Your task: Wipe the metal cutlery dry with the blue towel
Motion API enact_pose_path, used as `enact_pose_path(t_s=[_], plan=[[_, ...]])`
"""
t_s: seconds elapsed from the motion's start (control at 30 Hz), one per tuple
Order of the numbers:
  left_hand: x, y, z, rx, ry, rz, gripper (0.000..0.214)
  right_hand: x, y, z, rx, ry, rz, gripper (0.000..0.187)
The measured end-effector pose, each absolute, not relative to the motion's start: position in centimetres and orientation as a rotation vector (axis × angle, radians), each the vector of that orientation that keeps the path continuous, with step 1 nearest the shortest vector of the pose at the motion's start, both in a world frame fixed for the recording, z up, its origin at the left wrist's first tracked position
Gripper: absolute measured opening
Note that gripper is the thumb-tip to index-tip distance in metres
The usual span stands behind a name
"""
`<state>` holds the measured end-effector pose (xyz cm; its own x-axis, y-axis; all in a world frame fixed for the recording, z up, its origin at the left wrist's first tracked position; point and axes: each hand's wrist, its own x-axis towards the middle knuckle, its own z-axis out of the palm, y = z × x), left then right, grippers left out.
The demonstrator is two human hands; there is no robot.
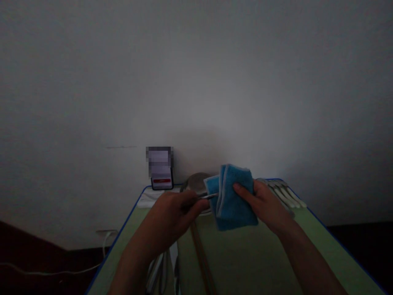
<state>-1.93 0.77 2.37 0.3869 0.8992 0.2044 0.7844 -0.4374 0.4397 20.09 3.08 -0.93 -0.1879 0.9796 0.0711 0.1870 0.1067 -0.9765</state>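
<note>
My left hand grips a thin metal piece of cutlery between thumb and fingers. Its far end goes into the folds of a folded blue cloth with pale edging, so I cannot tell which kind it is. My right hand is closed on the cloth from the right, thumb on the near face. Both hands are raised over the table, close together. Behind them a round metal dish is partly covered by my left hand and the cloth.
A green table with blue edges stands against a grey wall. Several pale-handled utensils lie at the back right. A phone leans at the back left. Long brown sticks and metal cutlery lie nearer me.
</note>
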Motion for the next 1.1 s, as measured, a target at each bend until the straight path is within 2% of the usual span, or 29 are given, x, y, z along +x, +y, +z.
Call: enact_pose_path(t_s=[0.2, 0.37, 0.57, 0.87, 1.1], plan=[[-2.5, 0.9, 2.4, 2.196, 1.447, 0.983, 0.021, 20.8, 3.1, -0.4, -1.114, -1.655, 1.092, 0.027], [-2.8, 0.5, 2.6, 2.276, 1.228, 0.995, 0.016, 21.1, 2.8, 0.0, -1.12, -1.699, 1.065, 0.023], [-2.2, 0.4, 2.4, 2.349, 1.259, 1.103, 0.012, 20.8, 2.7, 0.2, -1.117, -1.682, 1.02, 0.019], [-1.8, 0.6, 1.9, 2.382, 1.18, 1.186, 0.007, 20.7, 2.8, 0.2, -1.13, -1.639, 1.099, 0.024], [-1.7, 0.8, 1.6, 2.371, 1.186, 1.159, 0.008, 20.7, 2.8, 0.1, -1.118, -1.599, 1.147, 0.023]])
